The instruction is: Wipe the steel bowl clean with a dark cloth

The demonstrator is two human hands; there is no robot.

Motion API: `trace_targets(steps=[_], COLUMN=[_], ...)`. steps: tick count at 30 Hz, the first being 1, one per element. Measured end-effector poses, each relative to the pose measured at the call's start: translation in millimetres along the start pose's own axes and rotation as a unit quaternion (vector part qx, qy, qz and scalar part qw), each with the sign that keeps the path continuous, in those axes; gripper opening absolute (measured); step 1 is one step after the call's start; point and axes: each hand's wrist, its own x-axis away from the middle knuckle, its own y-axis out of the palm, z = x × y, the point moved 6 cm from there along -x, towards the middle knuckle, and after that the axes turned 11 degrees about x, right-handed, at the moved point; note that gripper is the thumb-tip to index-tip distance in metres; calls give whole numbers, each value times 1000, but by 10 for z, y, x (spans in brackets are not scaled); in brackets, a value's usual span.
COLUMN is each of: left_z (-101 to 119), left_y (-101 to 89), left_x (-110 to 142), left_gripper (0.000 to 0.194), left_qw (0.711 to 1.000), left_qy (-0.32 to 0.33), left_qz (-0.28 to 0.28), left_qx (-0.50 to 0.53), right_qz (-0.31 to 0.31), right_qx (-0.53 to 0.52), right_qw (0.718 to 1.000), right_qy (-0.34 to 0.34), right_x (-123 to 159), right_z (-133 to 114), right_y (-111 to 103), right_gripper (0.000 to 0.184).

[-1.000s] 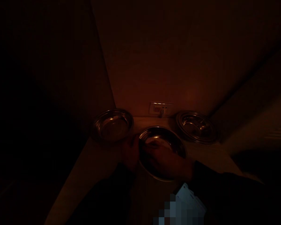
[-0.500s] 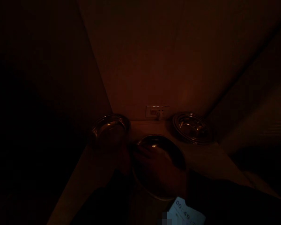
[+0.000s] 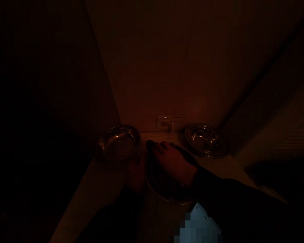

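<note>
The scene is very dark. A round dark bowl (image 3: 155, 175) stands in front of me on a pale surface. My right hand (image 3: 173, 163) reaches over it from the right, its fingers curled at the far left rim. Something small and dark shows at those fingertips; its kind I cannot make out. Close against the bowl's left side is my left hand (image 3: 136, 172). Its fingers are lost in shadow, so whether it grips the rim is unclear. What lies inside the bowl is hidden by the dark and by my right hand.
A shiny metal bowl (image 3: 101, 148) stands at the back left, and a shiny metal dish (image 3: 188, 135) at the back right. A wall socket (image 3: 164, 123) with a plug is behind them. A lit phone-like screen (image 3: 201, 222), partly pixelated, lies near the front.
My right hand has moved from inside the bowl up to its far left rim, and its fingers are now more curled. The left hand stays at the bowl's left side.
</note>
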Motion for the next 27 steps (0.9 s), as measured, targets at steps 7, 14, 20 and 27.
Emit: trace_targets(steps=[7, 14, 20, 27], left_z=[106, 0, 34, 132], left_y=[58, 52, 28, -1], left_x=[76, 36, 15, 86], left_gripper=[34, 38, 29, 31], left_qw=[998, 997, 998, 997], left_qy=[-51, -70, -57, -62], left_qz=[-15, -18, -19, 0], left_qx=[-14, 0, 12, -38], right_qz=[-46, -11, 15, -21], right_qx=[52, 29, 4, -38], right_qw=[996, 999, 996, 994], right_qy=[60, -19, -87, -97], right_x=[215, 75, 8, 571], right_z=[582, 347, 338, 699], right_y=[51, 8, 61, 27], right_gripper=[37, 38, 40, 31])
